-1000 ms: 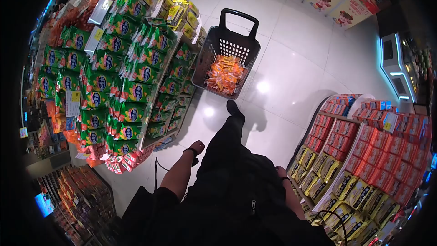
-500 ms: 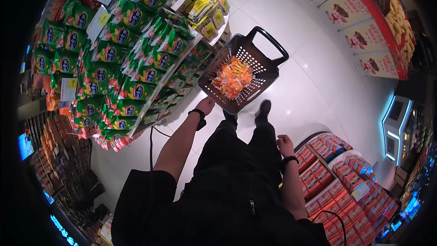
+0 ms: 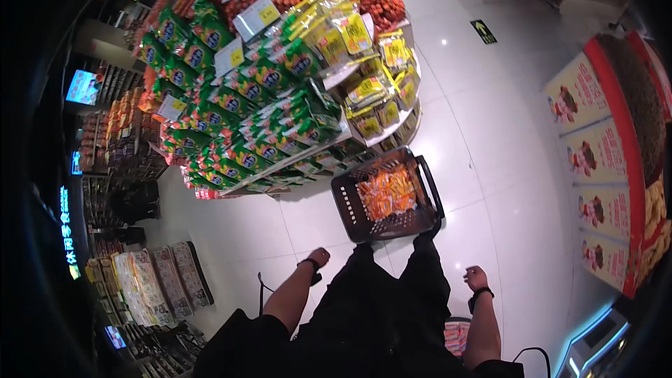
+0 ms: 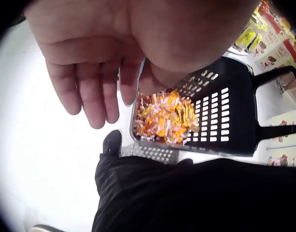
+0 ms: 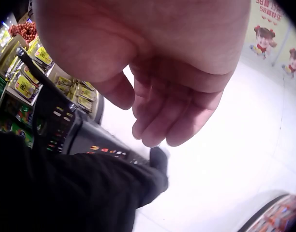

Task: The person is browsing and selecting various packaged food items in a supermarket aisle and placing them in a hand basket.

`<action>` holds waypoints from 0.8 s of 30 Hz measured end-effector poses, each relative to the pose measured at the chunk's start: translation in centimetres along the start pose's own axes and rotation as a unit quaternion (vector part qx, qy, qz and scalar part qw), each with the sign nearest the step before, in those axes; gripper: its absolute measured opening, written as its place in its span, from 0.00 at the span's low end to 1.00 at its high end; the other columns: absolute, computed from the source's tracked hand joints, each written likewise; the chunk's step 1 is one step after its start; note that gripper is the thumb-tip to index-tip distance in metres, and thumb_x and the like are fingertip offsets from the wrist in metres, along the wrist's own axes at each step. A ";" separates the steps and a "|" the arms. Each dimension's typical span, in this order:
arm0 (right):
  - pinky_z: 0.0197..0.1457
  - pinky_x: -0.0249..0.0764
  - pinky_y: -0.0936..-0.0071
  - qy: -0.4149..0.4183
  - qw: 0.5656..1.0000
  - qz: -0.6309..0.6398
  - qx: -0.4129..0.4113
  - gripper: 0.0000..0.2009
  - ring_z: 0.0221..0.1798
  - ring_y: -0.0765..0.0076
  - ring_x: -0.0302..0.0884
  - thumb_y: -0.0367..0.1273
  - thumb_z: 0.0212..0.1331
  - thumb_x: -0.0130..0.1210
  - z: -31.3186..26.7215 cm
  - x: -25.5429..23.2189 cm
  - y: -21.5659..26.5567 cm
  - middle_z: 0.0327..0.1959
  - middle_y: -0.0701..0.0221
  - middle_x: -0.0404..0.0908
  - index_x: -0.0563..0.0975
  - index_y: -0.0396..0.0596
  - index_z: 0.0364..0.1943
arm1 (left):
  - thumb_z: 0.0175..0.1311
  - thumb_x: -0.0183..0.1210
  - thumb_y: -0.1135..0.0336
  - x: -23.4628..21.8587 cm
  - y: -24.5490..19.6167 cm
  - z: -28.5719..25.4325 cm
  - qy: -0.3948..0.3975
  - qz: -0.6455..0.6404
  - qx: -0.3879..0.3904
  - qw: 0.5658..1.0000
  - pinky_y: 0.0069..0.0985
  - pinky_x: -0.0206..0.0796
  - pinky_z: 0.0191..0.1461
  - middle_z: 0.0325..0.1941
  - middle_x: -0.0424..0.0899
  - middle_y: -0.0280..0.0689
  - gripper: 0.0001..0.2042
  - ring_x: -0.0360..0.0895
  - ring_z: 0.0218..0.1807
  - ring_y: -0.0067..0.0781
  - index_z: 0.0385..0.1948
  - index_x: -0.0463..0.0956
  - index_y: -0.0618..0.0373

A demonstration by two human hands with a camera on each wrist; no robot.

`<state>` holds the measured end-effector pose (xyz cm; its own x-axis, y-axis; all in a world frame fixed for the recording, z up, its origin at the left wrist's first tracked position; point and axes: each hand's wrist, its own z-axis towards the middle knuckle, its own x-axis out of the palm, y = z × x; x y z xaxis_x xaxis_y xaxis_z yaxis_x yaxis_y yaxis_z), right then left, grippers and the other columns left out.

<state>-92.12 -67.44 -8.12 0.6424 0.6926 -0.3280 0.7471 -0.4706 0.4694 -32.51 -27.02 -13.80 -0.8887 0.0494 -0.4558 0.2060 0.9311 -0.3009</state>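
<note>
Legs point(image 3: 424, 269) have drawn up beside the basket point(image 3: 413, 227).
Left hand point(image 3: 318, 257), right hand point(image 3: 477, 278) open, empty; approaching, seemingly. Lifting wants the handle point(image 3: 433, 185).

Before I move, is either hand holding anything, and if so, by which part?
Nothing is held: the left hand and right hand are both empty, and neither touches the black shopping basket or its handle.
</note>
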 end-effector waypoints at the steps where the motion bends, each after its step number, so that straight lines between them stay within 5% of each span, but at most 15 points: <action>1: 0.41 0.88 0.64 -0.031 0.999 -0.038 0.005 0.12 0.36 0.62 0.89 0.33 0.76 0.51 0.5 -2.8 0.2 0.39 0.57 0.90 0.80 0.39 0.52 | 0.69 0.54 0.54 0.8 -2.5 -2.2 0.054 0.055 0.008 0.997 0.46 0.77 0.62 0.52 0.90 0.54 0.19 0.85 0.57 0.57 0.47 0.86 0.59; 3: 0.34 0.86 0.65 -0.069 0.997 -0.043 0.015 0.12 0.32 0.62 0.89 0.33 0.76 0.51 2.8 -7.1 -0.9 0.36 0.57 0.90 0.80 0.40 0.51 | 0.70 0.54 0.55 2.2 -7.5 -6.4 0.075 0.068 0.020 0.995 0.44 0.77 0.61 0.53 0.90 0.53 0.19 0.86 0.57 0.56 0.48 0.86 0.59; 7: 0.26 0.80 0.67 -0.053 0.995 -0.025 0.087 0.12 0.27 0.63 0.88 0.33 0.77 0.49 5.8 -11.1 0.2 0.32 0.60 0.89 0.80 0.42 0.51 | 0.72 0.56 0.54 4.9 -15.1 -9.8 -0.005 -0.088 0.070 0.994 0.41 0.77 0.60 0.51 0.91 0.48 0.18 0.87 0.55 0.49 0.50 0.85 0.58; 9: 0.25 0.79 0.67 -0.034 0.997 -0.049 0.057 0.11 0.26 0.63 0.87 0.33 0.76 0.49 7.4 -11.1 1.1 0.32 0.59 0.90 0.80 0.42 0.49 | 0.82 0.52 0.53 5.0 -18.3 -10.1 0.003 -0.091 0.100 0.991 0.36 0.79 0.59 0.51 0.90 0.41 0.20 0.88 0.51 0.35 0.59 0.79 0.60; 13: 0.25 0.80 0.66 0.007 1.000 -0.001 0.005 0.11 0.27 0.61 0.87 0.34 0.74 0.54 9.0 -7.6 5.1 0.33 0.57 0.89 0.79 0.40 0.50 | 0.77 0.56 0.56 5.1 -22.1 -11.4 -0.064 -0.193 0.122 0.972 0.36 0.78 0.57 0.49 0.91 0.42 0.17 0.87 0.50 0.37 0.55 0.81 0.59; 18: 0.38 0.87 0.63 0.120 0.985 -0.070 -0.101 0.15 0.39 0.58 0.91 0.36 0.75 0.56 8.4 -2.5 12.6 0.43 0.55 0.90 0.80 0.38 0.54 | 0.79 0.55 0.57 8.4 -19.6 -13.1 -0.131 -0.298 0.114 0.939 0.35 0.80 0.58 0.50 0.91 0.42 0.17 0.88 0.50 0.35 0.57 0.79 0.60; 22: 0.51 0.83 0.65 0.064 0.937 -0.082 -0.334 0.18 0.48 0.64 0.87 0.43 0.80 0.52 5.9 0.9 23.6 0.51 0.62 0.87 0.75 0.43 0.59 | 0.78 0.54 0.58 17.0 -12.0 -15.0 -0.147 -0.358 0.044 0.921 0.36 0.82 0.55 0.47 0.92 0.43 0.17 0.90 0.48 0.35 0.55 0.81 0.60; 24: 0.58 0.80 0.60 0.099 0.947 -0.002 -0.306 0.19 0.57 0.61 0.84 0.43 0.81 0.44 3.8 2.3 28.9 0.57 0.64 0.86 0.75 0.49 0.64 | 0.77 0.55 0.60 22.7 -8.1 -16.8 -0.129 -0.354 -0.017 0.926 0.36 0.82 0.53 0.46 0.91 0.44 0.16 0.90 0.46 0.36 0.53 0.82 0.62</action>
<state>-68.38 -81.50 1.59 0.5492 0.8115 -0.1994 0.4714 -0.1038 0.8758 -61.19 -27.33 -7.63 -0.6679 -0.6617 -0.3407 -0.4073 0.7082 -0.5767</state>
